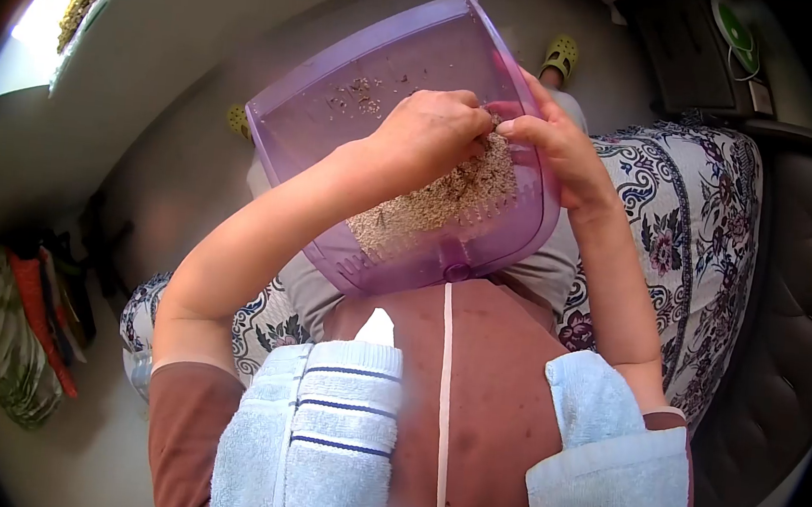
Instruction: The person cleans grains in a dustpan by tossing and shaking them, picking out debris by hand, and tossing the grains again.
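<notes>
A translucent purple plastic tray (pixel 396 35) lies tilted across my lap. Pale grains (pixel 429 207) with darker bits among them are heaped in its lower part, and scattered dark bits lie farther up. Over the grains, my left hand (pixel 433 135) is closed with its fingertips together; whatever is between them is too small to make out. My right hand (pixel 562 146) wraps round the tray's right wall, some fingers showing pinkish through the plastic. Its thumb is inside, close to the left fingertips, with small dark bits beside it.
Patterned fabric (pixel 662 199) covers the seat under me, beside a dark padded backrest (pixel 777 315). Yellow-green clogs (pixel 560 55) are on my feet. A green and white device (pixel 734 31) stands at the upper right. Bags (pixel 8 335) are at the left; light blue towels (pixel 342 431) hang on my front.
</notes>
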{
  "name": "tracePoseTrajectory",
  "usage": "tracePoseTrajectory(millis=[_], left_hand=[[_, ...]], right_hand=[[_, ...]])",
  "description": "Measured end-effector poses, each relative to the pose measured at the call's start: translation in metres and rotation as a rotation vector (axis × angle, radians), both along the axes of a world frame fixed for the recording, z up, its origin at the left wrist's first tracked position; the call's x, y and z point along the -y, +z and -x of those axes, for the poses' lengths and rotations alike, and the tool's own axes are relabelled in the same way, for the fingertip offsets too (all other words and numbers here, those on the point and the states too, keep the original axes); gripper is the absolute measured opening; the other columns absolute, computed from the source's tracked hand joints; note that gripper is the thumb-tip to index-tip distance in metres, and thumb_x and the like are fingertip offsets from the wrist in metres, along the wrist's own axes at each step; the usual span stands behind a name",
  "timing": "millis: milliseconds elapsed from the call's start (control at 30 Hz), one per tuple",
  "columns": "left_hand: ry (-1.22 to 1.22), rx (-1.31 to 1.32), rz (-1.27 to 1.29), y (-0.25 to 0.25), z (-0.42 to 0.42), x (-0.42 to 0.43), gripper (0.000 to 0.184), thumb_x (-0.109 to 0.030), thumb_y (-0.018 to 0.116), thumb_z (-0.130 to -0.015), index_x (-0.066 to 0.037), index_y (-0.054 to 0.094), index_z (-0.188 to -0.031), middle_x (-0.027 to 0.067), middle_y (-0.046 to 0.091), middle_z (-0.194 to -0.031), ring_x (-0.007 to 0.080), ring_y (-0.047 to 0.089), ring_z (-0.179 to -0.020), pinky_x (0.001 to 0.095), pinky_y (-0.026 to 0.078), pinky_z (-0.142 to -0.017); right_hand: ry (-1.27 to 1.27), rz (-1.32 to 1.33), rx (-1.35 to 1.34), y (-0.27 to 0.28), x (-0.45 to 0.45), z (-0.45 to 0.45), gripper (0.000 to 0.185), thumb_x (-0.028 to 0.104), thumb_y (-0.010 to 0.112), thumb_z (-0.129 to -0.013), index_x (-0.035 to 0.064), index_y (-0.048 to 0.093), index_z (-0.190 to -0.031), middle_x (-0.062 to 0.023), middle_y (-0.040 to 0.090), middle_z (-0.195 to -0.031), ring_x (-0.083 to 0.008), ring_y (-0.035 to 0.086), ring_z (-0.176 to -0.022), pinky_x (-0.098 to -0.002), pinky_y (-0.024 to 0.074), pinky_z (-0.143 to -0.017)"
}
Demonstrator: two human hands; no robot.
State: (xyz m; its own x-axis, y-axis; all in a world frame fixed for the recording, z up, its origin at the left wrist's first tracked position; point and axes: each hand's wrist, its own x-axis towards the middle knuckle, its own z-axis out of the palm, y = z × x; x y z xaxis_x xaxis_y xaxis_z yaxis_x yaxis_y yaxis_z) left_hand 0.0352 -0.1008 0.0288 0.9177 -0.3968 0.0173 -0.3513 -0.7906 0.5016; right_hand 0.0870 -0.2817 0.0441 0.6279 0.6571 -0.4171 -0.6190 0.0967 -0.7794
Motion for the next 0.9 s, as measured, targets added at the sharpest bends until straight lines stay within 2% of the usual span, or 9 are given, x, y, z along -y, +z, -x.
tracePoseTrajectory(millis=[167,267,367,433,600,733,833,900], left_hand=[[-0.030,0.022,-0.007,0.001,0.000,-0.004,0.014,-0.013,0.067,-0.079,-0.006,0.067,-0.091,0.0090,0.065,-0.087,0.0286,0.065,-0.080,0.0382,0.053,-0.070],[0.068,0.002,0.040,0.018,0.002,-0.010,0.011,-0.010,0.066,-0.078,-0.006,0.066,-0.088,0.0090,0.066,-0.082,0.0285,0.065,-0.078,0.0377,0.053,-0.069],[-0.104,-0.047,0.146,0.015,0.011,-0.007,0.011,-0.008,0.066,-0.077,-0.005,0.065,-0.088,0.0092,0.065,-0.081,0.0287,0.065,-0.077,0.0379,0.053,-0.068],[-0.134,-0.145,0.152,0.016,0.021,0.003,0.012,-0.006,0.065,-0.077,-0.005,0.064,-0.089,0.0104,0.064,-0.080,0.0295,0.064,-0.075,0.0400,0.052,-0.068],[-0.155,-0.150,-0.042,0.007,0.025,0.010,0.011,-0.006,0.065,-0.075,-0.005,0.062,-0.086,0.0110,0.063,-0.079,0.0312,0.064,-0.076,0.0409,0.053,-0.067],[-0.156,-0.144,0.062,0.011,0.024,0.009,0.010,-0.005,0.064,-0.075,-0.005,0.062,-0.085,0.0107,0.063,-0.079,0.0304,0.064,-0.073,0.0409,0.052,-0.065],[-0.113,-0.177,0.203,0.023,0.021,0.000,0.011,-0.004,0.064,-0.076,-0.004,0.063,-0.086,0.0108,0.065,-0.079,0.0291,0.065,-0.072,0.0386,0.052,-0.065],[-0.063,-0.216,0.254,0.031,0.017,-0.010,0.011,-0.004,0.064,-0.076,-0.003,0.063,-0.087,0.0111,0.066,-0.079,0.0276,0.065,-0.071,0.0366,0.052,-0.065]], right_hand=[[0.017,0.020,0.001,0.000,0.003,-0.002,0.067,-0.004,0.056,-0.081,0.0057,0.035,-0.144,-0.0071,0.057,-0.118,-0.0113,0.057,-0.099,-0.0251,0.0463,-0.089],[0.004,0.019,-0.003,-0.001,0.005,-0.002,0.067,-0.004,0.057,-0.081,0.0056,0.036,-0.143,-0.0069,0.058,-0.118,-0.0112,0.057,-0.100,-0.0252,0.0459,-0.090],[-0.003,0.012,-0.001,-0.001,0.005,-0.003,0.066,-0.004,0.057,-0.080,0.0057,0.036,-0.143,-0.0065,0.057,-0.118,-0.0111,0.056,-0.100,-0.0249,0.0457,-0.090],[-0.001,-0.024,-0.011,-0.005,0.004,-0.003,0.066,-0.003,0.057,-0.080,0.0058,0.037,-0.143,-0.0062,0.057,-0.118,-0.0110,0.056,-0.100,-0.0246,0.0454,-0.090],[0.014,-0.024,0.002,-0.006,0.002,-0.002,0.066,-0.003,0.057,-0.080,0.0059,0.037,-0.143,-0.0056,0.057,-0.118,-0.0109,0.055,-0.102,-0.0241,0.0448,-0.090],[0.000,0.007,-0.001,-0.002,0.002,0.000,0.067,-0.004,0.057,-0.080,0.0060,0.037,-0.143,-0.0057,0.056,-0.119,-0.0107,0.055,-0.103,-0.0241,0.0446,-0.091],[0.020,0.036,0.051,-0.003,0.003,0.000,0.070,0.004,0.059,-0.080,0.0119,0.034,-0.145,-0.0103,0.052,-0.118,-0.0148,0.054,-0.101,-0.0278,0.0453,-0.091],[0.023,0.025,0.051,-0.005,0.003,-0.001,0.070,0.004,0.058,-0.080,0.0127,0.035,-0.145,-0.0102,0.052,-0.118,-0.0149,0.054,-0.101,-0.0277,0.0453,-0.092]])
